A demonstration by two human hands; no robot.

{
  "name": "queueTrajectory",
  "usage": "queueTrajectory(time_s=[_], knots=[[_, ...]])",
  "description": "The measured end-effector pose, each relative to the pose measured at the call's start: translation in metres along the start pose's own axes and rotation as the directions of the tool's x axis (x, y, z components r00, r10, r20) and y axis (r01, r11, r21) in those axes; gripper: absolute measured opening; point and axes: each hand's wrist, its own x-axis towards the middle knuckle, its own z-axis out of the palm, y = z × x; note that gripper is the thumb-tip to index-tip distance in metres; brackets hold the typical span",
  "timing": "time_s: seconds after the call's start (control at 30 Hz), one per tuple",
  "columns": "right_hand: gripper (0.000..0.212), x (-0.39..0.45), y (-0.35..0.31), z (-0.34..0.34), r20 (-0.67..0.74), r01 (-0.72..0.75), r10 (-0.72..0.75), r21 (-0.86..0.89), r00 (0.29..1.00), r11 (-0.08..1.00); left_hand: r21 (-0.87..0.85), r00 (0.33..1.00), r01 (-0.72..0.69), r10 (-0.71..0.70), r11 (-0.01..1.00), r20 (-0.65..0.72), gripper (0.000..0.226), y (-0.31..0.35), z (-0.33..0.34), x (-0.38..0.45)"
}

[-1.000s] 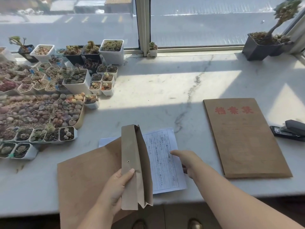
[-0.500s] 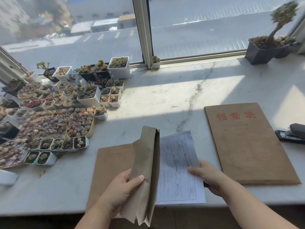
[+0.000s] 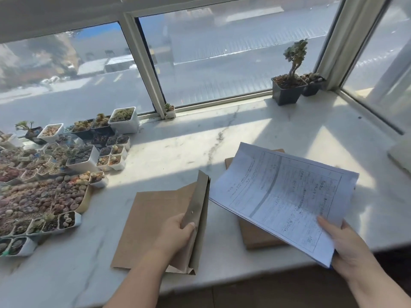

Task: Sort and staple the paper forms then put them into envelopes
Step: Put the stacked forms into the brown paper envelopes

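At lower right, the right hand (image 3: 347, 247) now grips the stapled forms (image 3: 282, 196), lifted off the marble sill (image 3: 178, 147) above a second envelope (image 3: 255, 236); the left hand (image 3: 178, 232) still pinches the open kraft envelope's (image 3: 151, 223) flap, lower centre.

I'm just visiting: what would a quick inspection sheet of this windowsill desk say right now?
Surface: marble sill, partly sunlit.
Job's things: paper forms lifted off the sill; open envelope lying flat; second envelope under the forms.
Clutter: succulent pots at left; potted plant by the window.
Hands: left hand grips the envelope's flap; right hand holds the forms.
Cables: nothing seen.
Surroundings: window, street outside.
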Motion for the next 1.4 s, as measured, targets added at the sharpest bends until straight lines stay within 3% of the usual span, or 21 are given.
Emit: queueTrajectory(time_s=[0.1, 0.2, 0.23, 0.33, 0.43, 0.57, 0.8, 0.9, 0.93, 1.0, 1.03, 1.17, 1.27, 1.3, 1.37, 1.4], knots=[[0.027, -0.008, -0.017, -0.028, 0.049, -0.041, 0.035, 0.12, 0.998, 0.992, 0.037, 0.999, 0.03, -0.03, 0.999, 0.011, 0.02, 0.012, 0.014, 0.004], [0.027, -0.016, -0.02, -0.044, 0.139, -0.172, 0.148, 0.181, 0.979, 0.968, 0.049, 0.997, 0.07, -0.071, 0.996, 0.011, 0.015, 0.021, 0.026, 0.004], [0.034, -0.018, -0.019, -0.048, 0.165, -0.23, 0.198, 0.207, 0.966, 0.951, 0.044, 0.997, 0.076, -0.077, 0.996, 0.012, 0.014, 0.023, 0.028, 0.003], [0.085, -0.019, -0.011, -0.051, 0.211, -0.35, 0.309, 0.197, 0.927, 0.916, -0.002, 0.996, 0.085, -0.085, 0.996, 0.029, 0.011, 0.035, 0.031, -0.004], [0.045, -0.016, -0.008, -0.052, 0.2, -0.358, 0.32, 0.191, 0.926, 0.914, -0.089, 0.995, 0.083, -0.078, 0.993, 0.056, 0.01, 0.045, 0.028, -0.012], [0.027, -0.015, -0.018, -0.06, 0.151, -0.262, 0.257, 0.011, 0.955, 0.965, -0.071, 0.998, 0.069, -0.069, 0.995, 0.0, 0.015, 0.044, 0.024, -0.01], [0.028, -0.034, -0.024, -0.05, 0.145, 0.011, 0.021, -0.222, 0.989, 0.975, 0.149, 0.998, 0.034, -0.027, 0.988, -0.049, 0.013, 0.035, 0.044, 0.002], [0.065, -0.055, -0.02, -0.035, 0.194, 0.152, -0.089, -0.335, 0.977, 0.93, 0.268, 0.994, -0.008, 0.038, 0.964, -0.106, 0.012, 0.041, 0.057, 0.003], [0.06, -0.063, -0.018, -0.03, 0.202, 0.186, -0.12, -0.351, 0.972, 0.918, 0.303, 0.989, -0.019, 0.062, 0.953, -0.133, 0.014, 0.043, 0.06, 0.002], [0.019, -0.077, -0.013, -0.02, 0.21, 0.204, -0.143, -0.31, 0.967, 0.929, 0.264, 0.977, -0.025, 0.08, 0.964, -0.2, 0.014, 0.045, 0.066, 0.0], [0.013, -0.08, -0.009, -0.018, 0.222, 0.212, -0.147, -0.307, 0.964, 0.928, 0.21, 0.97, -0.028, 0.078, 0.977, -0.232, 0.012, 0.047, 0.068, -0.002], [0.03, -0.087, -0.001, -0.019, 0.282, 0.173, -0.06, -0.395, 0.957, 0.902, 0.135, 0.946, -0.063, 0.102, 0.989, -0.307, 0.02, 0.049, 0.072, -0.004], [0.02, -0.077, -0.002, -0.019, 0.297, 0.184, -0.053, -0.432, 0.953, 0.883, 0.206, 0.943, -0.108, 0.166, 0.972, -0.289, 0.023, 0.043, 0.073, -0.005], [0.029, -0.074, -0.005, -0.018, 0.31, 0.169, -0.029, -0.435, 0.95, 0.885, 0.233, 0.945, -0.128, 0.19, 0.964, -0.266, 0.026, 0.041, 0.074, -0.005], [0.082, -0.065, -0.005, -0.023, 0.334, 0.162, -0.005, -0.445, 0.943, 0.881, 0.282, 0.943, -0.178, 0.245, 0.943, -0.225, 0.024, 0.038, 0.074, -0.008], [0.092, -0.062, -0.007, -0.022, 0.321, 0.155, -0.01, -0.429, 0.947, 0.89, 0.301, 0.938, -0.199, 0.27, 0.933, -0.218, 0.022, 0.038, 0.073, -0.01]])
